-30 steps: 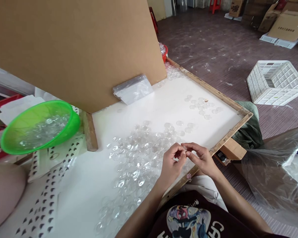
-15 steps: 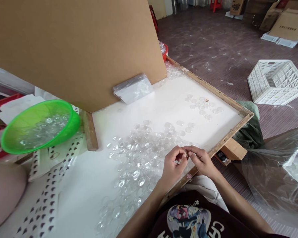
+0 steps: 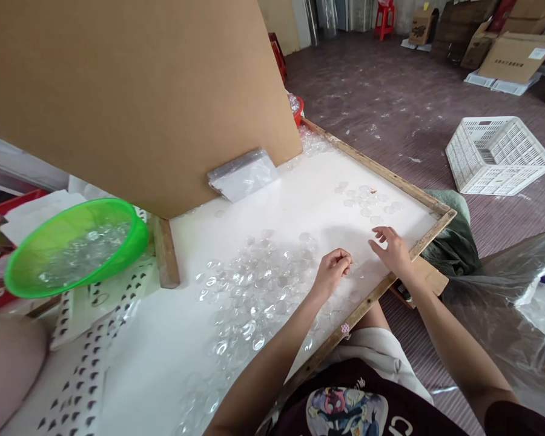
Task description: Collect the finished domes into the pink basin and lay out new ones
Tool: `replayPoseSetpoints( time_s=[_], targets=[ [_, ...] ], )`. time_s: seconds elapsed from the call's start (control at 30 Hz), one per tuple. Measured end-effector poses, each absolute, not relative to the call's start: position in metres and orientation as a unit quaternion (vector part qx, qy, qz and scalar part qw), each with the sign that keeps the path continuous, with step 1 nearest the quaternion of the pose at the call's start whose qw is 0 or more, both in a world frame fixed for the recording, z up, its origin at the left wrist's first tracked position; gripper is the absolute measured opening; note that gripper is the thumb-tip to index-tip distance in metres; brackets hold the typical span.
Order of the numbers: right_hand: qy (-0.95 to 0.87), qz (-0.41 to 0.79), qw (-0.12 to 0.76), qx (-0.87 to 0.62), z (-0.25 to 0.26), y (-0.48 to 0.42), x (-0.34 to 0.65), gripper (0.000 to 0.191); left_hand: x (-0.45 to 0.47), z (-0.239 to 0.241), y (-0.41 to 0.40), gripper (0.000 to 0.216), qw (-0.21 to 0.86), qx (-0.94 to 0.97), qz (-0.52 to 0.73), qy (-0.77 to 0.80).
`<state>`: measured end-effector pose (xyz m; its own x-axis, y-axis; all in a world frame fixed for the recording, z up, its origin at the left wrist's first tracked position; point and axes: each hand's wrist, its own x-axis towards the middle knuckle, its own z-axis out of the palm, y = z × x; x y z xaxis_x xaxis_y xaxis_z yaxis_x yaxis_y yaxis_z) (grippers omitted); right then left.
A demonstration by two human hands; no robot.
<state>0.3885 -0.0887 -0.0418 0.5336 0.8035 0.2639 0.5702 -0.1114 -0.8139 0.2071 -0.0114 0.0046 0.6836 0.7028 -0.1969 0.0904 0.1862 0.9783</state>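
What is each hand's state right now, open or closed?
Left hand: fingers curled shut beside the clear discs; any disc inside cannot be told.
Right hand: open, fingers spread over the white board, holding nothing.

head camera looks down, close, over the white board [image 3: 300, 194].

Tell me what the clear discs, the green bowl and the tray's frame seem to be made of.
The clear discs: probably glass, perhaps acrylic; transparent, glossy, with bright highlights.
The green bowl: plastic, translucent and smooth; its contents show through the wall.
The tray's frame: apparently bare wood, matt brown and worn.
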Motion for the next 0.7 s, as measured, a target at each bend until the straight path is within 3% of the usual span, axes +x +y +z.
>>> replayPoseSetpoints(
  time_s=[0.13, 0.33, 0.47, 0.57, 0.7],
  targets=[
    [-0.483, 0.037, 0.368, -0.794, -0.061, -0.088, 0.417, 0.026, 0.235, -0.011, 0.002, 0.015, 0.685, 0.634, 0.122, 0.336],
    [-0.447, 0.030, 0.447, -0.774, -0.059, -0.096, 0.409, 0.024, 0.242, -0.018, 0.023, 0.011, 0.531, 0.770, 0.015, 0.352],
    [-0.434, 0.031, 0.466, -0.771, -0.052, -0.097, 0.405, 0.023, 0.231, -0.014, 0.033, 0.009, 0.369, 0.859, 0.049, 0.351],
    [-0.438, 0.035, 0.459, -0.772, -0.049, -0.096, 0.404, 0.022, 0.219, -0.019, 0.043, 0.025, 0.244, 0.911, 0.102, 0.317],
    [-0.450, 0.051, 0.447, -0.772, -0.048, -0.097, 0.403, 0.023, 0.210, -0.038, 0.058, 0.049, 0.214, 0.935, 0.083, 0.269]
  ],
)
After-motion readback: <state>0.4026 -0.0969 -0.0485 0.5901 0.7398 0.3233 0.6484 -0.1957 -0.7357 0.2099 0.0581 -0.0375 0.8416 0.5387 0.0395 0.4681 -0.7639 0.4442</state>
